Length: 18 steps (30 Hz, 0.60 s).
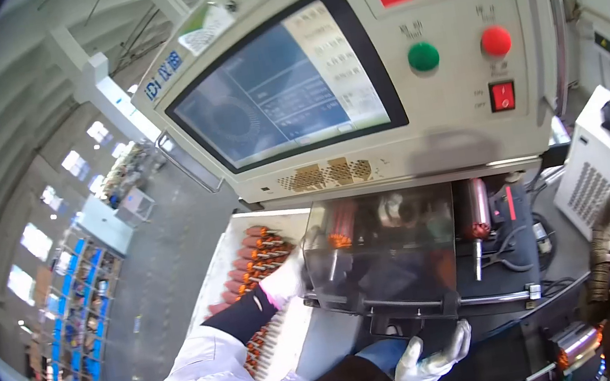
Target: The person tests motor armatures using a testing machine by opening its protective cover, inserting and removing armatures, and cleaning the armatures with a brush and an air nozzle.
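My left hand (286,280), in a white glove, is at the left edge of a tinted clear cover (381,266); its fingers are blurred and partly hidden there. Through the cover a rotor with copper windings (341,239) shows dimly. My right hand (431,368), also gloved, is below the cover's front edge, its fingers apart and nothing in it. Right of the cover, another rotor (478,209) stands with its shaft pointing down. Several rotors (251,255) lie in rows in a white tray (210,273) beside my left arm.
Above the cover is a machine panel (410,150) with a screen (281,86), a green button (423,57) and a red button (495,41). A metal rod (498,299) runs along the front. More rotors (579,343) lie at lower right, near a hose (598,268).
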Available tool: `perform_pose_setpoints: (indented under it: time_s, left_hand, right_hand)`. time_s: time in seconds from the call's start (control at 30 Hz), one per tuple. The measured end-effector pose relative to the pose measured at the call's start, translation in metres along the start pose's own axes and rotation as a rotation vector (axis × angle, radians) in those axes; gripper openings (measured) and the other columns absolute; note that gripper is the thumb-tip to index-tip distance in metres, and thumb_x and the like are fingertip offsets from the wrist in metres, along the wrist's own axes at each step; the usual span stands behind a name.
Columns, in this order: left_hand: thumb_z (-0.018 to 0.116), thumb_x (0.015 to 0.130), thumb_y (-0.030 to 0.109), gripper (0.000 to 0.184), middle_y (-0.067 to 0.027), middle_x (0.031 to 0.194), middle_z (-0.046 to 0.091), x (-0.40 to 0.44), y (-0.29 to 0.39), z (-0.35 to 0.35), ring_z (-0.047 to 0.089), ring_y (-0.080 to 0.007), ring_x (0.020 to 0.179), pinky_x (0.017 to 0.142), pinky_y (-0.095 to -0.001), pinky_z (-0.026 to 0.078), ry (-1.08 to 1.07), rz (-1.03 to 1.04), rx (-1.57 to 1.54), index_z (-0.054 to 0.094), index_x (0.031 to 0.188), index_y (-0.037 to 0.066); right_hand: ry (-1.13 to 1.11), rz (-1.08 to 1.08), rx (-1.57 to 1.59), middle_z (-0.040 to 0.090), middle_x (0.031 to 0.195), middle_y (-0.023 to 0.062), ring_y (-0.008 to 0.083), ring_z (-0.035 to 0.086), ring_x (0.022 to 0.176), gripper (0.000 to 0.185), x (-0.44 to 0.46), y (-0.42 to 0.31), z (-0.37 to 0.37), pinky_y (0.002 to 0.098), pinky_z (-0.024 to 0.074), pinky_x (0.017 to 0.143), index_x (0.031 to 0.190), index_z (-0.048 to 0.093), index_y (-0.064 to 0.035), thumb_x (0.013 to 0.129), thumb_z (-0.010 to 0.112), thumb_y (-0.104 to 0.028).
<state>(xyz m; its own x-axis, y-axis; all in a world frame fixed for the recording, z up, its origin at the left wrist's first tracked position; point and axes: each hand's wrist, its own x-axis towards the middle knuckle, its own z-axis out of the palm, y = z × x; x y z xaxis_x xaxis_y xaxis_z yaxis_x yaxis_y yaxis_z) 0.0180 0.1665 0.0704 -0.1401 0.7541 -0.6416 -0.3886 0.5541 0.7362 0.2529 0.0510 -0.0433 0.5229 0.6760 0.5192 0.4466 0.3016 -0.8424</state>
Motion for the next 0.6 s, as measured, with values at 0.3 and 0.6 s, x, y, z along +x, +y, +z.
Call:
perform_pose_setpoints:
  time_s: [0.3, 0.6]
  left_hand:
    - [0.061, 0.080, 0.067, 0.064, 0.0010, 0.065, 0.044, 0.000, -0.013, -0.022, 0.035, -0.0045, 0.044, 0.038, -0.0158, 0.026, -0.203, -0.152, -0.220, 0.051, 0.095, 0.006]
    - [0.051, 0.094, 0.051, 0.062, -0.0041, 0.076, 0.054, -0.188, -0.088, -0.076, 0.049, -0.0065, 0.056, 0.045, -0.0183, 0.035, 0.095, 0.259, 0.499, 0.029, 0.135, 0.011]
  right_hand:
    - [0.026, -0.020, -0.143, 0.042, 0.131, 0.0248, 0.0390, 0.045, 0.119, 0.064, 0.011, -0.046, -0.059, 0.0464, 0.0360, 0.101, 0.135, 0.038, 0.0051, 0.090, 0.060, -0.034]
    - [-0.557, 0.716, 1.000, 0.059, 0.118, 0.0133, 0.0216, 0.056, 0.109, 0.053, 0.010, -0.090, -0.049, 0.0352, 0.0430, 0.097, 0.130, 0.047, 0.0004, 0.087, 0.066, -0.026]
